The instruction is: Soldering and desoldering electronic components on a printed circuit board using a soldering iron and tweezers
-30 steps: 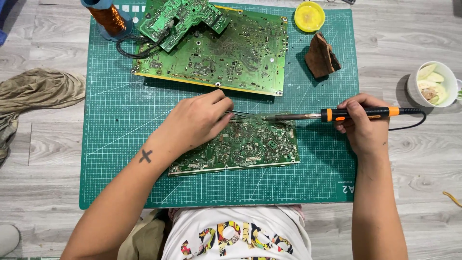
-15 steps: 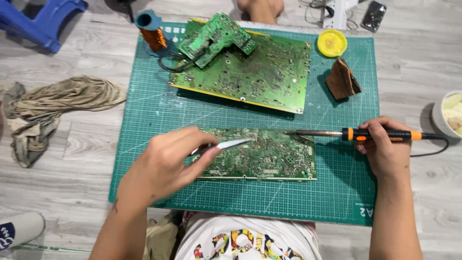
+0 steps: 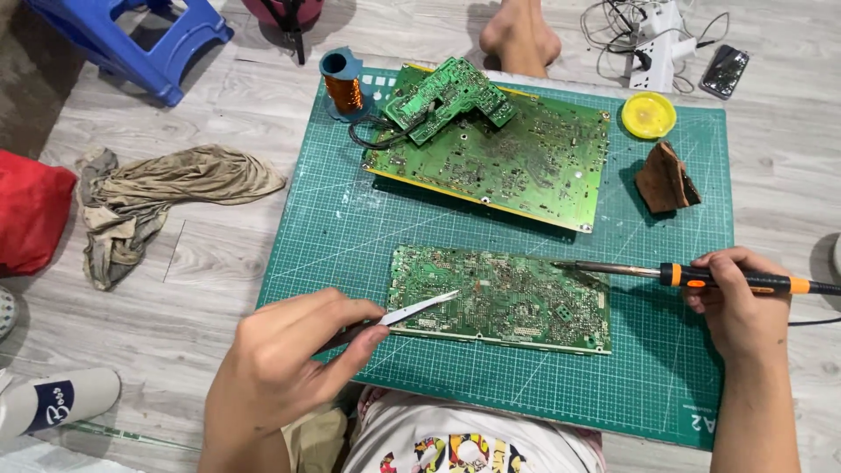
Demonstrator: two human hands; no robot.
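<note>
On the green cutting mat lie three circuit boards, the nearest one between the left hand, fingers pinching tweezers, and the right hand, gripping one soldering iron.

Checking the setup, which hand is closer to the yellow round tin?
Right. The right hand sits below the yellow tin at the mat's right side; the left hand is far across, lower left.

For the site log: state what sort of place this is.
Probably a home electronics repair spot on the floor. A green cutting mat lies on grey floorboards, circuit boards rest on it, and the right hand holds a soldering iron.
</note>
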